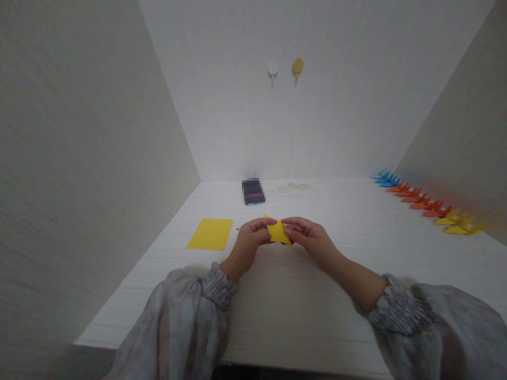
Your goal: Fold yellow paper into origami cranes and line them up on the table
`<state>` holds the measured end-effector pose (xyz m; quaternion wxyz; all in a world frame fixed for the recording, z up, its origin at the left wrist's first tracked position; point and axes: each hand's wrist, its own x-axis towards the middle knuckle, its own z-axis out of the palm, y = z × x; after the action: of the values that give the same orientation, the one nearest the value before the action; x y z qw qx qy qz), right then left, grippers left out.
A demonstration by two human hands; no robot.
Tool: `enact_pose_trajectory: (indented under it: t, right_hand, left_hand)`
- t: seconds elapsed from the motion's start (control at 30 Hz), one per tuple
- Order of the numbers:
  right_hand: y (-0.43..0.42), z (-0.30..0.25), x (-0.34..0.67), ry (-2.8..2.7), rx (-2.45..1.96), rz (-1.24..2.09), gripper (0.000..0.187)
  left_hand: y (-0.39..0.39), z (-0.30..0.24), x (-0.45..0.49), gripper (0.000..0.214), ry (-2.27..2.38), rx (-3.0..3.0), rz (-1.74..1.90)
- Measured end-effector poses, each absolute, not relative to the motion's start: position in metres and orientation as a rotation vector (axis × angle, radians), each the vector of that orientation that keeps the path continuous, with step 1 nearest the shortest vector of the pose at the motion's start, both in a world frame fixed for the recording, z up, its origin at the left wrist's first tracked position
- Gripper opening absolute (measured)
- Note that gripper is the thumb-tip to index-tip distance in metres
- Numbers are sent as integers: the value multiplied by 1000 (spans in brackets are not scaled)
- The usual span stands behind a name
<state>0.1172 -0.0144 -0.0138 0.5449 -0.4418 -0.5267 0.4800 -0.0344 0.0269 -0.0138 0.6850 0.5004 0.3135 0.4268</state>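
Between my two hands is a small piece of folded yellow paper (279, 233), held a little above the white table. My left hand (250, 238) pinches its left side, and a ring shows on one finger. On the right side, the fingers and thumb of my right hand (308, 234) are closed on the paper's edge. The exact folds are too small to make out. A flat yellow paper sheet (210, 234) lies on the table to the left of my left hand.
A dark phone (253, 191) lies near the back wall. Along the right wall stands a row of folded paper cranes, blue (387, 179), orange (419, 199) and yellow (460, 223). Two hooks, white (273, 69) and yellow (297, 67), are on the back wall. Walls close off both sides.
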Motion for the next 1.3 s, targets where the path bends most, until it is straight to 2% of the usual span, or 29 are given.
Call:
enact_pose_trajectory:
  t: [0.47, 0.77, 1.0, 1.13, 1.3]
  right_hand:
    - [-13, -17, 119, -1389, -1025, 1077, 27]
    - [-12, -19, 124, -1747, -1167, 608, 27]
    - [-10, -22, 123, -1548, -1145, 816, 17]
    - [-11, -17, 119, -1382, -1129, 994, 20]
    - [-12, -14, 118, -1376, -1140, 1034, 24]
  left_hand:
    - [27, -9, -34, 27, 674, 1013, 958]
    - [29, -13, -35, 23, 700, 1091, 910]
    - [26, -12, -34, 20, 711, 1296, 978]
    - [23, -9, -33, 27, 685, 1333, 1000]
    - [24, -10, -33, 20, 606, 1201, 970]
